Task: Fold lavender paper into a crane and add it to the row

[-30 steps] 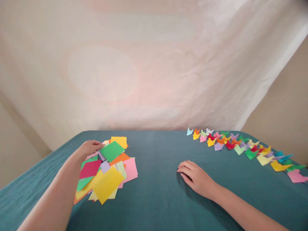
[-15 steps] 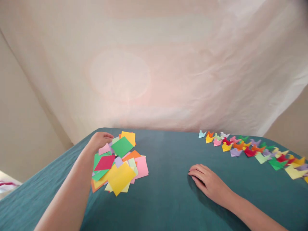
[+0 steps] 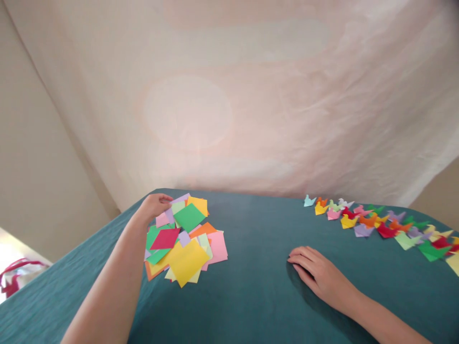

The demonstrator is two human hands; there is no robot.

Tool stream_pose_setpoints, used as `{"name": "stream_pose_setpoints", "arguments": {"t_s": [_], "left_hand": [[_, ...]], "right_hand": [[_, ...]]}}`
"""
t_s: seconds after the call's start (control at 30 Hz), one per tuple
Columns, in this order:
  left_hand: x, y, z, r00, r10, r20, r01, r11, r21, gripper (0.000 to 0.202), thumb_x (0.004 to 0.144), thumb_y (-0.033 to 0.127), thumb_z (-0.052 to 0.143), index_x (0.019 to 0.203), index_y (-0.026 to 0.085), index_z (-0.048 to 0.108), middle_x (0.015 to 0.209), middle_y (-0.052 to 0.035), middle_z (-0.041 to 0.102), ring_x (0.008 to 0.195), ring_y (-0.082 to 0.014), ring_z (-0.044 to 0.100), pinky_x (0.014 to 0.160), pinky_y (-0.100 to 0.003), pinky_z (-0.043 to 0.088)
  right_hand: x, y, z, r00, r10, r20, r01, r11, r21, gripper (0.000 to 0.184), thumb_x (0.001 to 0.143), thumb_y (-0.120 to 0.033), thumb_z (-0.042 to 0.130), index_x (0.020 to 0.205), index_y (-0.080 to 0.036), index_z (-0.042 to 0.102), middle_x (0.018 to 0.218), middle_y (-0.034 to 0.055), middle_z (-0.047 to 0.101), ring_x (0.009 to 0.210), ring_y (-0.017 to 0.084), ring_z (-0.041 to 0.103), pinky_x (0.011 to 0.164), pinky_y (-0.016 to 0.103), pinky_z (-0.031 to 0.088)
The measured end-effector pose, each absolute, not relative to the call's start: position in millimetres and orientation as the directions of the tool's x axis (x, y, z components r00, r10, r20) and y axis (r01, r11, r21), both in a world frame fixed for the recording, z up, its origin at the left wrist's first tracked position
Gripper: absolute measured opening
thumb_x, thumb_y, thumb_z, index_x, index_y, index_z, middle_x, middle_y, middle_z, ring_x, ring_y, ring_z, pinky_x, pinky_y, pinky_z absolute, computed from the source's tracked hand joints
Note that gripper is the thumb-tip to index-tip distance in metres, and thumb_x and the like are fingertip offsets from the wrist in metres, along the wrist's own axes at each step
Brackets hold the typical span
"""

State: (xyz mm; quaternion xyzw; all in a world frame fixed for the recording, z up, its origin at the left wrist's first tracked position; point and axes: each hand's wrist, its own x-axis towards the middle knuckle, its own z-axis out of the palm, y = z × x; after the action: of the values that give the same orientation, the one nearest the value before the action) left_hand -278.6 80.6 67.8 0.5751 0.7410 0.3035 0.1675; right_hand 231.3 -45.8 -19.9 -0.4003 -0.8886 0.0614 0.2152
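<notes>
At the far left side of a loose pile of coloured square papers (image 3: 188, 262), my left hand (image 3: 157, 204) has its fingers closed at the edge of a lilac sheet of paper (image 3: 181, 198). The thumb side is partly hidden from view. Yellow, green, red, pink and orange sheets overlap in the pile below and beside that hand. My right hand (image 3: 315, 272) rests on the dark green cloth at the right of centre, palm down with fingers loosely bent, holding nothing.
Rows of small folded paper birds (image 3: 369, 221) in many colours stand along the back right of the table (image 3: 251, 296). A pale cloth backdrop (image 3: 258, 119) hangs behind it. A white and red item (image 3: 21, 277) shows beyond the left edge.
A lilac sheet now shows at my left fingers, at the back of the pile, where none stuck out before. The view has shifted slightly left; my right hand stays resting.
</notes>
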Motion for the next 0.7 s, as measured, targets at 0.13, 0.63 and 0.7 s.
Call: {"name": "stream_pose_setpoints", "arguments": {"t_s": [0.13, 0.63, 0.7], "left_hand": [[-277.2, 78.2, 64.0, -0.263, 0.965, -0.009, 0.732, 0.205, 0.650, 0.047, 0.049, 0.021, 0.055, 0.094, 0.013, 0.065, 0.049, 0.0042, 0.051, 0.045, -0.0116, 0.045, 0.042, -0.019, 0.032], [-283.8, 75.1, 38.4, -0.289, 0.922, -0.257, 0.624, 0.385, 0.680, 0.034, 0.048, 0.034, 0.073, 0.076, 0.013, 0.069, 0.043, 0.0034, 0.049, 0.039, -0.0090, 0.039, 0.039, -0.020, 0.030], [-284.5, 75.3, 38.4, -0.315, 0.912, -0.262, 0.607, 0.406, 0.683, 0.037, 0.045, 0.034, 0.074, 0.076, 0.014, 0.069, 0.046, 0.0027, 0.052, 0.042, -0.0096, 0.043, 0.041, -0.020, 0.033]], "right_hand": [[231.1, -44.9, -20.4, -0.591, 0.739, 0.323, 0.686, 0.672, -0.281, 0.023, 0.090, -0.017, 0.038, 0.103, -0.021, 0.057, 0.105, 0.0072, 0.057, 0.097, 0.020, 0.054, 0.086, 0.039, 0.044], [232.1, -44.3, -22.3, -0.597, 0.736, 0.321, 0.680, 0.676, -0.284, 0.023, 0.090, -0.017, 0.039, 0.103, -0.022, 0.057, 0.104, 0.0067, 0.057, 0.098, 0.020, 0.053, 0.087, 0.039, 0.044], [232.2, -44.2, -22.1, -0.599, 0.735, 0.319, 0.679, 0.677, -0.285, 0.023, 0.090, -0.017, 0.038, 0.103, -0.022, 0.057, 0.104, 0.0068, 0.057, 0.098, 0.020, 0.053, 0.087, 0.039, 0.044]]}}
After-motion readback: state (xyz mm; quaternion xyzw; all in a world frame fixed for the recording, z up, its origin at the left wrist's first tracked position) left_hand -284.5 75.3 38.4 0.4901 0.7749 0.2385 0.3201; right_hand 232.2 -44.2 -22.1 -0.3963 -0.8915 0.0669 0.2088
